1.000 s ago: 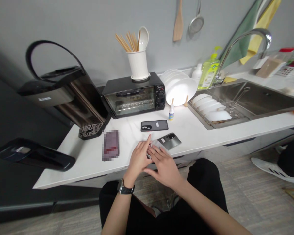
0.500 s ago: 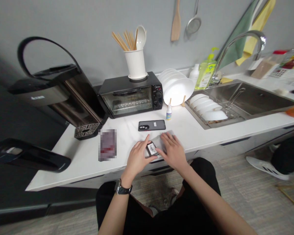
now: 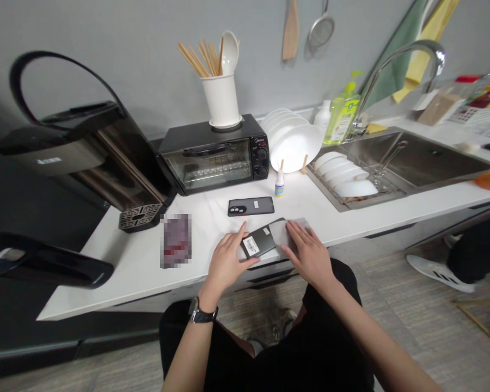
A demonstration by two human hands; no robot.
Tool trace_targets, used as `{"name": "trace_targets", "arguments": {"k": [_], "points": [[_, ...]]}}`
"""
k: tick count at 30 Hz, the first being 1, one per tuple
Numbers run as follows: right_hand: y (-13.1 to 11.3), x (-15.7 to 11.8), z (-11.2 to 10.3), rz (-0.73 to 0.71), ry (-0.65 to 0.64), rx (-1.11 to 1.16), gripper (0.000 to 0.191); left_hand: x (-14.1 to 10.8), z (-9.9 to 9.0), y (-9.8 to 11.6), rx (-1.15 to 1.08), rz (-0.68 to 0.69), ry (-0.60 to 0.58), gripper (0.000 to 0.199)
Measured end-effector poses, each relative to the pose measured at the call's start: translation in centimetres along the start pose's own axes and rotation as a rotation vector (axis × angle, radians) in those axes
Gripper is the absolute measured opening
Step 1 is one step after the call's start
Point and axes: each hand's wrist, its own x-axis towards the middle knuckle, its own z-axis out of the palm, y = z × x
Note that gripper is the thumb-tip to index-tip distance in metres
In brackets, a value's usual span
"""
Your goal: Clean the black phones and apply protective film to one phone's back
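A dark flat phone (image 3: 263,239) with a white barcode label lies near the counter's front edge. Its right end is covered by a translucent greyish film or sleeve (image 3: 281,235); which of the two I cannot tell. My left hand (image 3: 227,260), with a watch on its wrist, grips the phone's left end between thumb and fingers. My right hand (image 3: 309,256) presses on the film with its fingers and thumb around it. Behind the phone lies a black phone case (image 3: 251,206) with camera openings. A small white bottle (image 3: 279,185) with a blue-yellow label stands behind it.
A pixelated item (image 3: 176,240) lies to the left. Around the counter are a water dispenser (image 3: 93,152), toaster oven (image 3: 216,158), upright plates (image 3: 296,147) and a sink (image 3: 424,158) with bowls. Another person's shoe (image 3: 439,272) shows at right.
My right hand has moved right with the film, and much more of the dark phone now shows. My left hand stays at the phone's left end. The view has shifted slightly.
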Motion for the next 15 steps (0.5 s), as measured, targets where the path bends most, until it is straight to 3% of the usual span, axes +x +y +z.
{"name": "trace_targets", "arguments": {"k": [3, 6, 10, 12, 15], "points": [[-0.6, 2.1, 1.3, 0.037, 0.053, -0.027, 0.075, 0.0, 0.1, 0.0, 0.0, 0.01, 0.002, 0.109], [-4.2, 3.0, 2.5, -0.037, 0.006, 0.034, 0.074, -0.1, 0.1, -0.2, 0.001, 0.023, 0.003, 0.104], [-9.0, 1.5, 2.4, -0.219, -0.124, 0.196, 0.074, -0.1, 0.1, -0.3, 0.04, 0.035, -0.015, 0.097], [-9.5, 0.2, 1.7, -0.271, -0.175, 0.25, 0.074, -0.1, 0.1, -0.3, 0.039, 0.035, -0.027, 0.101], [-7.1, -1.4, 0.4, -0.276, -0.204, 0.248, 0.067, -0.1, 0.0, -0.1, 0.019, 0.033, -0.026, 0.108]]}}
